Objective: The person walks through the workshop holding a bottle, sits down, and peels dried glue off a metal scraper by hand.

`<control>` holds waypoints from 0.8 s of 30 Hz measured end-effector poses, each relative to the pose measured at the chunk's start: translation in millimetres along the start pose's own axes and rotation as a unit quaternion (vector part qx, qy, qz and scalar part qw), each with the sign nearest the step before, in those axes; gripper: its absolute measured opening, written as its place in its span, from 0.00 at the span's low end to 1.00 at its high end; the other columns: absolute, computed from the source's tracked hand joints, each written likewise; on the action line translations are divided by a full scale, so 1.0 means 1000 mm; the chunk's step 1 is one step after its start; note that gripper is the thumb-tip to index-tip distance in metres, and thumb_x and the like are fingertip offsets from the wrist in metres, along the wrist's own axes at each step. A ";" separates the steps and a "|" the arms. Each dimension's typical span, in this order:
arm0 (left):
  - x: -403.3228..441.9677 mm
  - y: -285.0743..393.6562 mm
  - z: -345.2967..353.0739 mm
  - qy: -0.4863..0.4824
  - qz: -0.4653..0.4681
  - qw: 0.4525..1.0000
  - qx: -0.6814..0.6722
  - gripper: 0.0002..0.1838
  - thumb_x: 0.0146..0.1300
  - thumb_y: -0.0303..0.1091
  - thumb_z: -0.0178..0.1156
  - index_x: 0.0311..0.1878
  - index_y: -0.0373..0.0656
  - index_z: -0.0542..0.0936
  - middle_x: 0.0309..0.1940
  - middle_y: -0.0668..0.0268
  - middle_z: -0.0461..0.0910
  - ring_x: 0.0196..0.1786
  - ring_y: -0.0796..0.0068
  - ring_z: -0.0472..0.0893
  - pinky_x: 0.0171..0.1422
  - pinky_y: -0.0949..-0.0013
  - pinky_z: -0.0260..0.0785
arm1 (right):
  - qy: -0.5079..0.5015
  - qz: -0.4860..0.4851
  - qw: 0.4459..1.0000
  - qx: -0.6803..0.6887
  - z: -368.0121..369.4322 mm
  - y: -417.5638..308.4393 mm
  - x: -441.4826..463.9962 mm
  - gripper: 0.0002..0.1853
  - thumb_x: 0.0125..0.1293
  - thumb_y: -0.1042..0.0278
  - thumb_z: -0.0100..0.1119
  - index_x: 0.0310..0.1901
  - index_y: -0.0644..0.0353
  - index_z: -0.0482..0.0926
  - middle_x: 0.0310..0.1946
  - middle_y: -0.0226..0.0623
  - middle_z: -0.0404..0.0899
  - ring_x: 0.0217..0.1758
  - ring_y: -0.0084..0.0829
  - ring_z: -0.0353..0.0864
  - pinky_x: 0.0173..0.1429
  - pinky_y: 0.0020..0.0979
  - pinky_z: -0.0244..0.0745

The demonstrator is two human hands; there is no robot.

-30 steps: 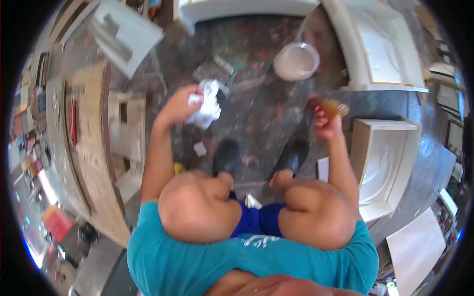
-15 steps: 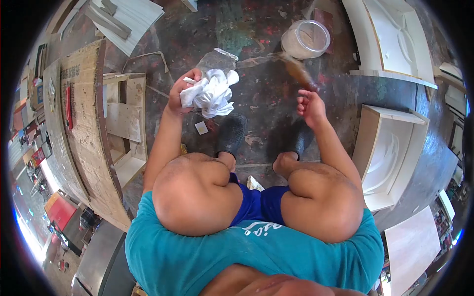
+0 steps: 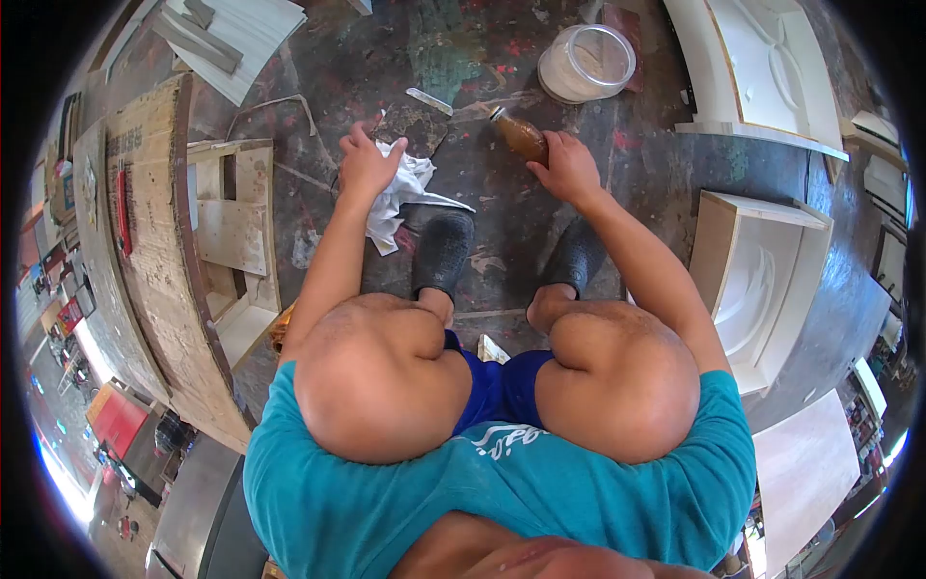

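My left hand (image 3: 368, 166) is over the floor at left of centre, its fingers spread. A crumpled white cloth (image 3: 394, 205) lies beside and partly under that hand, reaching to the toe of the left dark shoe (image 3: 444, 249). Closed round the base of a bottle of brown liquid (image 3: 521, 138) is my right hand (image 3: 569, 169). The bottle is tilted far over, its neck pointing to the upper left; whether it touches the floor I cannot tell. A flat, white-edged strip (image 3: 429, 101) lies between the hands, further forward.
A clear round tub (image 3: 586, 64) of pale contents stands ahead, beside a reddish-brown board (image 3: 623, 34). White cabinet pieces (image 3: 762, 68) and an open white box (image 3: 757, 280) flank the right. A wooden frame (image 3: 154, 241) stands at left, near grey strips on a pale panel (image 3: 236, 72).
The left hand has spread its fingers, and the cloth has gone down to the floor. The bottle, blurred in mid-air before, is now in my right hand, which has moved left.
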State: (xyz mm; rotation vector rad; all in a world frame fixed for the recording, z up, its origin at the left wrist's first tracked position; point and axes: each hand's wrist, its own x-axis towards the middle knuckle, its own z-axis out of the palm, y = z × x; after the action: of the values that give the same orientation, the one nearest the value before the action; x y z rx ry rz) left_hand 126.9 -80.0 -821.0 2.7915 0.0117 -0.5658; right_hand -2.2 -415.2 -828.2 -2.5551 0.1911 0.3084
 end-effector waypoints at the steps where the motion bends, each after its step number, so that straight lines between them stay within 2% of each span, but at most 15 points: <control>1: 0.010 -0.005 0.008 0.028 -0.008 1.000 -0.004 0.51 0.59 0.63 0.69 0.73 0.36 0.60 0.68 0.39 0.66 0.64 0.35 0.76 0.67 0.47 0.72 | 0.024 -0.017 0.999 0.045 0.004 -0.002 0.000 0.32 0.60 0.58 0.74 0.62 0.62 0.72 0.53 0.50 0.81 0.59 0.53 0.80 0.63 0.47 0.75; 2: 0.019 -0.015 0.018 0.076 0.021 0.996 0.034 0.46 0.60 0.59 0.70 0.71 0.38 0.66 0.64 0.43 0.73 0.63 0.41 0.78 0.66 0.49 0.73 | 0.044 -0.034 0.994 0.090 0.008 -0.004 -0.001 0.32 0.60 0.60 0.74 0.62 0.62 0.72 0.53 0.50 0.81 0.59 0.53 0.80 0.64 0.47 0.75; 5: 0.032 -0.021 0.007 -0.043 0.029 0.999 -0.004 0.36 0.60 0.55 0.71 0.64 0.39 0.77 0.56 0.48 0.82 0.61 0.49 0.82 0.64 0.52 0.74 | 0.090 -0.051 0.974 0.199 0.002 -0.015 -0.006 0.32 0.58 0.66 0.76 0.62 0.62 0.71 0.56 0.49 0.81 0.59 0.53 0.81 0.64 0.44 0.76; 6: 0.031 -0.023 0.011 -0.009 0.039 0.999 0.005 0.28 0.60 0.49 0.73 0.57 0.40 0.82 0.48 0.53 0.86 0.56 0.54 0.85 0.62 0.56 0.75 | 0.102 -0.062 0.968 0.221 0.000 -0.014 -0.005 0.32 0.58 0.67 0.76 0.62 0.61 0.71 0.56 0.49 0.81 0.59 0.52 0.82 0.64 0.43 0.77; 9: 0.026 -0.026 0.007 -0.034 0.118 0.986 -0.115 0.23 0.63 0.44 0.70 0.55 0.39 0.82 0.49 0.55 0.86 0.55 0.60 0.85 0.61 0.60 0.74 | 0.130 -0.071 0.950 0.274 -0.002 -0.006 -0.010 0.32 0.57 0.70 0.75 0.62 0.59 0.71 0.57 0.48 0.81 0.60 0.51 0.83 0.63 0.41 0.77; 12: 0.008 -0.012 -0.004 -0.113 0.156 0.944 -0.269 0.17 0.66 0.39 0.68 0.53 0.38 0.80 0.42 0.58 0.85 0.49 0.66 0.84 0.58 0.64 0.73 | 0.118 -0.056 0.952 0.278 -0.004 0.001 -0.017 0.32 0.57 0.71 0.75 0.62 0.58 0.71 0.58 0.45 0.81 0.61 0.49 0.83 0.64 0.40 0.77; 14: -0.011 0.004 -0.016 -0.108 0.177 0.937 -0.280 0.15 0.68 0.36 0.66 0.52 0.38 0.80 0.40 0.61 0.84 0.46 0.70 0.82 0.56 0.65 0.72 | 0.100 -0.050 0.962 0.250 -0.007 0.004 -0.020 0.32 0.58 0.73 0.74 0.63 0.58 0.69 0.59 0.41 0.81 0.62 0.47 0.83 0.65 0.39 0.76; 17: -0.027 0.020 -0.035 -0.148 0.226 0.922 -0.278 0.13 0.69 0.35 0.64 0.50 0.38 0.79 0.39 0.62 0.83 0.44 0.70 0.80 0.53 0.65 0.72 | 0.067 -0.056 0.971 0.222 -0.016 0.008 -0.020 0.32 0.57 0.73 0.74 0.62 0.58 0.71 0.59 0.43 0.81 0.62 0.47 0.83 0.65 0.40 0.76; 19: -0.037 0.033 -0.060 -0.187 0.265 0.907 -0.268 0.12 0.68 0.35 0.64 0.48 0.38 0.78 0.37 0.61 0.82 0.41 0.70 0.80 0.51 0.65 0.72 | 0.057 -0.037 0.973 0.219 -0.024 0.010 -0.021 0.30 0.57 0.75 0.71 0.63 0.59 0.72 0.55 0.47 0.82 0.61 0.47 0.83 0.65 0.40 0.76; 21: -0.046 0.048 -0.090 -0.183 0.307 0.901 -0.246 0.11 0.67 0.34 0.63 0.47 0.38 0.78 0.34 0.60 0.81 0.39 0.70 0.79 0.48 0.65 0.72 | 0.046 -0.014 0.974 0.220 -0.032 0.024 -0.024 0.29 0.57 0.76 0.70 0.62 0.60 0.74 0.54 0.49 0.82 0.60 0.48 0.83 0.64 0.40 0.76; 24: -0.060 0.068 -0.123 -0.173 0.338 0.891 -0.248 0.11 0.66 0.33 0.63 0.44 0.36 0.77 0.30 0.58 0.78 0.35 0.71 0.77 0.45 0.66 0.71 | 0.195 0.005 0.961 0.197 -0.083 0.011 -0.038 0.25 0.59 0.76 0.68 0.59 0.61 0.77 0.50 0.48 0.84 0.54 0.46 0.84 0.61 0.40 0.78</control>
State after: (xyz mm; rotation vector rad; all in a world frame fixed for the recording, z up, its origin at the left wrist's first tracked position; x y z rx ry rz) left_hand 122.6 -107.1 -670.2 1.9769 -0.7488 -0.7282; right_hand -25.9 -466.8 -755.5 -2.1905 0.3721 -0.2189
